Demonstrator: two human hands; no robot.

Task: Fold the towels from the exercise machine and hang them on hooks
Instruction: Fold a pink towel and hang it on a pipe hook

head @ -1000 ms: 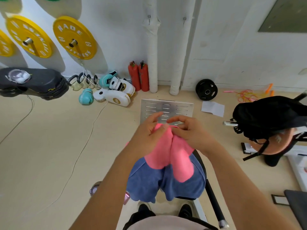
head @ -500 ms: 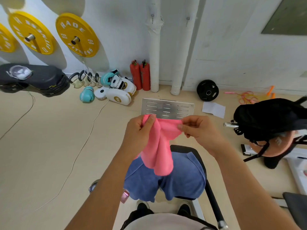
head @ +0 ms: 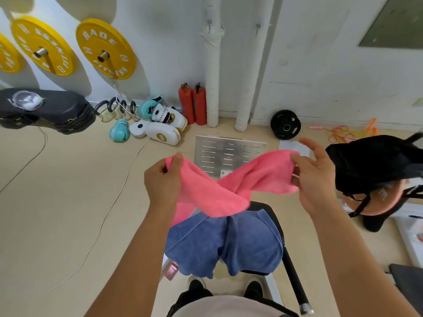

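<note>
The task looks barely begun: the pink towel [head: 231,186] is held up in the air over the near middle of the scene, stretched between both hands and crossed over itself in a twist at its centre, so no neat fold shows yet. The left hand [head: 163,181] pinches the towel's left end between thumb and curled fingers; the right hand [head: 317,177] grips the right end with its thumb on the cloth, while some of its fingers stand out loosely above the edge. Just below and nearer, the blue towel [head: 226,243] lies draped and unfolded over the black seat [head: 266,208] of the exercise machine, untouched. No hooks for hanging can be made out, though two small fittings high on the white pipes [head: 212,65] at the far wall might serve; that is too small to tell. Left to do, by this reading: untwist and fold the pink one, fold the blue one, hang both
</note>
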